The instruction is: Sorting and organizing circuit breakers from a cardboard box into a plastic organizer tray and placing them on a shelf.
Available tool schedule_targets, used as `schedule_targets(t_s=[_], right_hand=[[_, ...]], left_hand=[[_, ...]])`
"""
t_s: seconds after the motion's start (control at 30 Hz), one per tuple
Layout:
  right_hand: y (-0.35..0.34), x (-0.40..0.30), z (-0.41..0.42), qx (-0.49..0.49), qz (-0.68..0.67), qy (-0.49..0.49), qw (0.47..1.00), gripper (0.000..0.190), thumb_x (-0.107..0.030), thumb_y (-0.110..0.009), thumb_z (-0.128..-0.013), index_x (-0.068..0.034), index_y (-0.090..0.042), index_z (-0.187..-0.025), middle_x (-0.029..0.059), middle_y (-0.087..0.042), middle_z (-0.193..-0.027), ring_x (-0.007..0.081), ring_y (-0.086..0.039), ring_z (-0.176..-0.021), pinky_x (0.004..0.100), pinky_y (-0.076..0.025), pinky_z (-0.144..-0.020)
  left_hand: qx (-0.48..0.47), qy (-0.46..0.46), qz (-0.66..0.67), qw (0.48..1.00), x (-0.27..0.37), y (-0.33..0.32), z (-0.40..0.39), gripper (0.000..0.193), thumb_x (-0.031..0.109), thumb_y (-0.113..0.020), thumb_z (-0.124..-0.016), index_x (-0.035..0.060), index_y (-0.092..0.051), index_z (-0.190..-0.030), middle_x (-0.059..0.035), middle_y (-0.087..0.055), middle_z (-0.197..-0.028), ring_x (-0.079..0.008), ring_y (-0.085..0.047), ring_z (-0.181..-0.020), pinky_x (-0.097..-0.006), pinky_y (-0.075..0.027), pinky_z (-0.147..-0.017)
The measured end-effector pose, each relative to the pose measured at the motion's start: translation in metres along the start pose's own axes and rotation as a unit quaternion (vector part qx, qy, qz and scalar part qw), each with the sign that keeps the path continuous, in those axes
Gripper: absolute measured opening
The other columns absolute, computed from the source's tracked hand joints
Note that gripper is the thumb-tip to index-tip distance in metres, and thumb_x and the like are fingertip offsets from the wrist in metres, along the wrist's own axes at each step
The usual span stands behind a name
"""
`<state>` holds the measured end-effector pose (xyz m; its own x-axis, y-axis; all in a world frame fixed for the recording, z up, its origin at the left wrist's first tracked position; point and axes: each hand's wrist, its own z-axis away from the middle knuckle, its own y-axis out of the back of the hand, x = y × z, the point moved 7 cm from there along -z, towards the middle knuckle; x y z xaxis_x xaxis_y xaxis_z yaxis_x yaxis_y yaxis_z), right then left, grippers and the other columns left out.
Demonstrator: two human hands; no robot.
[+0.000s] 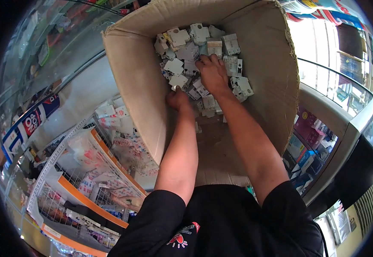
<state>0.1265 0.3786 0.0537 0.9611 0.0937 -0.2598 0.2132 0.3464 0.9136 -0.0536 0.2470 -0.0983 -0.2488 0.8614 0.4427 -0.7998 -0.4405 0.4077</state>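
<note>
A large open cardboard box (pixel 257 64) holds a heap of small white cards and little bundles (pixel 186 51), some with a punched hole. Low on the heap's left side, my left hand (pixel 177 98) has its thumb against a white card (pixel 177 80); its other fingers are mostly hidden. My right hand (pixel 212 72) lies over the middle of the pile with its fingers bent down, close to a stack with a brownish top (pixel 214 47). Whether it grips anything cannot be seen. Bundles (pixel 241 86) also lie to its right, near the box's right wall.
Left of the box stands a white wire rack (pixel 77 180) with orange shelf edges and plastic-wrapped goods. A glass case (pixel 54 41) is at the upper left. On the right, a counter (pixel 331 102) with packaged boxes (pixel 308 157) stands beside the box wall.
</note>
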Motion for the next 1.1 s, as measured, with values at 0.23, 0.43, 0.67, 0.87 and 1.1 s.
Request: schedule_targets(t_s=[0.23, 0.43, 0.67, 0.87, 1.1], right_hand=[[0.032, -0.012, 0.021, 0.066, -0.025, 0.074, 0.995, 0.033, -0.002, -0.077, -0.084, -0.013, -0.078, -0.115, 0.0053, -0.069, -0.134, 0.0301, -0.060, -0.128, 0.0469, -0.048, -0.107], [0.057, 0.007, 0.058, 0.132, -0.211, 0.053, 0.967, 0.020, -0.009, -0.078, -0.094, -0.008, -0.076, -0.114, 0.0102, -0.074, -0.118, 0.0336, -0.064, -0.120, 0.0476, -0.050, -0.105], [0.060, 0.038, 0.114, 0.176, -0.455, -0.106, 0.867, 0.026, -0.011, -0.077, -0.100, -0.006, -0.078, -0.125, 0.0150, -0.077, -0.121, 0.0327, -0.070, -0.112, 0.0427, -0.056, -0.099], [0.071, 0.048, 0.159, 0.211, -0.512, -0.186, 0.811, 0.024, -0.010, -0.075, -0.102, -0.005, -0.078, -0.125, 0.0144, -0.076, -0.118, 0.0269, -0.073, -0.104, 0.0387, -0.057, -0.093], [0.116, 0.033, 0.207, 0.321, -0.492, -0.214, 0.781, 0.026, -0.008, -0.078, -0.099, -0.001, -0.077, -0.125, 0.0137, -0.074, -0.116, 0.0271, -0.071, -0.103, 0.0397, -0.057, -0.091]], left_hand=[[0.060, -0.174, 0.039, 0.982, 0.037, 0.014, 0.060, 0.037, 0.008, -0.079, -0.102, -0.0077, -0.065, -0.133, -0.0177, -0.075, -0.120, -0.0263, -0.071, -0.106, -0.0420, -0.056, -0.096], [-0.108, -0.220, 0.175, 0.954, 0.072, 0.013, 0.110, 0.033, 0.001, -0.072, -0.106, 0.0007, -0.067, -0.138, -0.0086, -0.074, -0.125, -0.0194, -0.071, -0.111, -0.0358, -0.056, -0.098], [-0.334, -0.183, 0.130, 0.915, 0.085, 0.015, 0.168, 0.034, 0.006, -0.068, -0.111, 0.0039, -0.065, -0.145, -0.0058, -0.070, -0.135, -0.0157, -0.070, -0.114, -0.0325, -0.061, -0.098], [-0.421, -0.168, 0.093, 0.887, 0.086, 0.024, 0.226, 0.035, 0.008, -0.068, -0.111, 0.0044, -0.062, -0.146, -0.0065, -0.069, -0.133, -0.0173, -0.072, -0.114, -0.0347, -0.062, -0.099], [-0.364, -0.267, 0.073, 0.889, 0.090, 0.045, 0.241, 0.035, 0.009, -0.075, -0.107, 0.0018, -0.063, -0.140, -0.0075, -0.070, -0.129, -0.0131, -0.070, -0.103, -0.0295, -0.059, -0.091]])
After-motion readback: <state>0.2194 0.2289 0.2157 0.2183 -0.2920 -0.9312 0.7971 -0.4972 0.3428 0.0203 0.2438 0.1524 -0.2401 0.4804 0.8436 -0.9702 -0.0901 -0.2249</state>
